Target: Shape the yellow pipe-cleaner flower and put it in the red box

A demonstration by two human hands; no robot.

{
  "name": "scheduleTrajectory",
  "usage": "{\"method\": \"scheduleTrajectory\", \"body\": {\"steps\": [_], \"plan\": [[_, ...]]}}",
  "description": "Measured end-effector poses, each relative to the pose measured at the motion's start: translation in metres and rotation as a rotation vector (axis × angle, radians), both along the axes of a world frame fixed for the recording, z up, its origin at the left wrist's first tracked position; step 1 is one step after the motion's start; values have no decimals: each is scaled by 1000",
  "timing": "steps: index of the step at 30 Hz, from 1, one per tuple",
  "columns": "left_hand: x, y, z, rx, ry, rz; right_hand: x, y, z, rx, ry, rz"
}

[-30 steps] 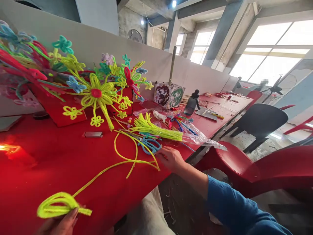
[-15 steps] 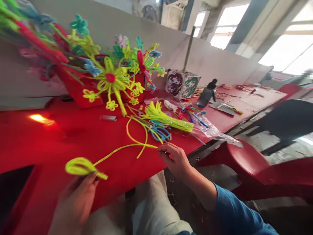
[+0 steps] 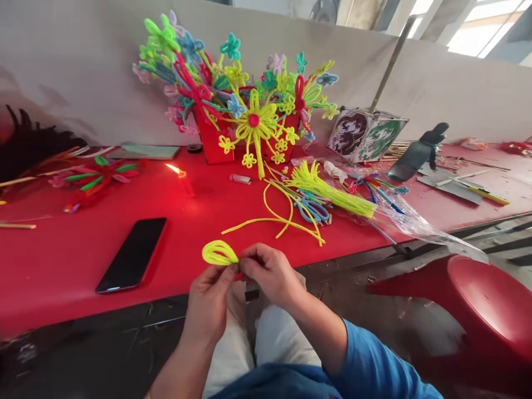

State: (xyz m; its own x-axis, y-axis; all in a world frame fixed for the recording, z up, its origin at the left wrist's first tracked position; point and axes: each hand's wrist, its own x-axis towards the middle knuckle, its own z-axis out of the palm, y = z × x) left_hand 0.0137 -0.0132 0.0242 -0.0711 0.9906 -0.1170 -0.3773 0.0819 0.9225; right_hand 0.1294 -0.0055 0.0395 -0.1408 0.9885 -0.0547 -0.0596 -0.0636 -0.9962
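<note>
A neon-yellow looped pipe cleaner [image 3: 218, 254] is pinched at its base between my left hand [image 3: 210, 302] and my right hand [image 3: 268, 272], just in front of the red table [image 3: 62, 255]. Both hands have their fingers closed around the loop's stem, above my lap. Loose yellow pipe cleaners [image 3: 282, 216] lie on the table beyond my hands, beside blue scissors [image 3: 313, 209] and a bundle of yellow pipe cleaners [image 3: 328, 191] in clear plastic.
A bouquet of pipe-cleaner flowers [image 3: 245, 105] stands at the back. A lit candle [image 3: 180, 176] burns mid-table, a black phone [image 3: 133, 254] lies to the left. A patterned box [image 3: 366, 133], dark bottle [image 3: 418, 152] and red chair [image 3: 490, 310] are on the right.
The view swung left. My left hand brought the yellow loop up towards the middle and my right hand left the loose strands on the table and joined it at the loop's stem.
</note>
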Motion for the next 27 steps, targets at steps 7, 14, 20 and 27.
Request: {"method": "scheduleTrajectory", "body": {"steps": [7, 14, 20, 27], "plan": [[3, -15, -6, 127, 233, 77, 2, -8, 2, -138, 138, 39], [-2, -26, -12, 261, 461, 196, -6, -12, 6, -179, 110, 24], [-1, -29, -13, 287, 459, 236, -17, -13, -2, -23, -40, -73], [0, -30, -15, 255, 404, 320, -20, -16, -4, 84, -174, -84]]}}
